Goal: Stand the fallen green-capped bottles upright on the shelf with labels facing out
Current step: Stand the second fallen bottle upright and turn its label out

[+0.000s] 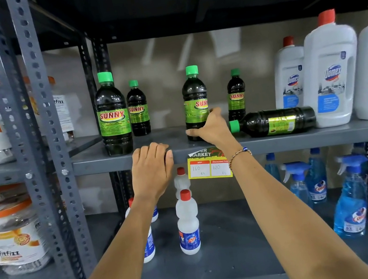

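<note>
The right hand grips the base of an upright green-capped bottle on the shelf. The left hand rests curled on the shelf edge, grasping nothing. Beside them lies a fallen bottle, likely heavy, smooth, best grasped mid-body.

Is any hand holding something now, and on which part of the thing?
The right hand grips an upright green-capped bottle low on its body, near the base. The left hand holds nothing; it rests on the shelf edge.

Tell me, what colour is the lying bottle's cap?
Green; the lying bottle's cap shows in the head view.
</note>
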The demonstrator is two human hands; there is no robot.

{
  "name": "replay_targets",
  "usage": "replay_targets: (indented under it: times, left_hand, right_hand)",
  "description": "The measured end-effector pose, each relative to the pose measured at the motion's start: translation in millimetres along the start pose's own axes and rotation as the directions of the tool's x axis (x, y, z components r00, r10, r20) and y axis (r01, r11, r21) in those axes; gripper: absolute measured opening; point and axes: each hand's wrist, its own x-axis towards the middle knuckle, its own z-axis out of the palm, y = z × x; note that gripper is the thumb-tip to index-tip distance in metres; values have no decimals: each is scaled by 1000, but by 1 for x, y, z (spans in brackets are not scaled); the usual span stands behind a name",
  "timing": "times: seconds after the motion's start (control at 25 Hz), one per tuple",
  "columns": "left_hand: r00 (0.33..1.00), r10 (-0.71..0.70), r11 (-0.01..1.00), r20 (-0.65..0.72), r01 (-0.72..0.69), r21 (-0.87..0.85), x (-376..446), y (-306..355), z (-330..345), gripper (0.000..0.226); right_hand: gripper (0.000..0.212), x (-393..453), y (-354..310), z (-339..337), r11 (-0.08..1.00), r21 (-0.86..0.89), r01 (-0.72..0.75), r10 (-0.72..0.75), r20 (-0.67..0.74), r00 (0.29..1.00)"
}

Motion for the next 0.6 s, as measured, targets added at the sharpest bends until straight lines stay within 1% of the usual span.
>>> replay_targets:
  times: [0.04,0.08,0.2,0.24,0.32,0.36,0.48,0.6]
  left_hand:
    - [1000,1,1000,1,-1,-2,0,0,0,32]
    - [1000,0,1000,5,0,-7,0,-1,1,32]
    - [1000,-3,1000,5,3,-16,-1,-1,1,34]
    - [1000,-4,1000,2,4,-16,0,-1,2,34]
    - [1000,-5,1000,8,5,-20,0,0,2,34]
    - [1000,-4,1000,13,4,-22,0,0,2,34]
    - [1000,-3,1000,3,3,-26,-1,0,1,34]
    - [1000,7,1000,-9,-7,-29,0,1,1,35]
  right_hand:
    - [80,0,0,0,999,-38,8,-8,-19,1000]
    - [82,0,1,0,999,-52,3,-4,-9,1000]
    - [70,-1,1,0,999,7,-34,33,81,996]
    - [70,0,1,0,999,6,-34,33,68,997]
    - [78,-1,2,-1,999,-33,-12,13,11,1000]
    - [81,-1,2,-1,999,-48,-8,9,9,1000]
    - [75,-3,1,-2,999,-38,-16,19,67,998]
    - [71,-5,1,-5,998,-63,-12,16,71,997]
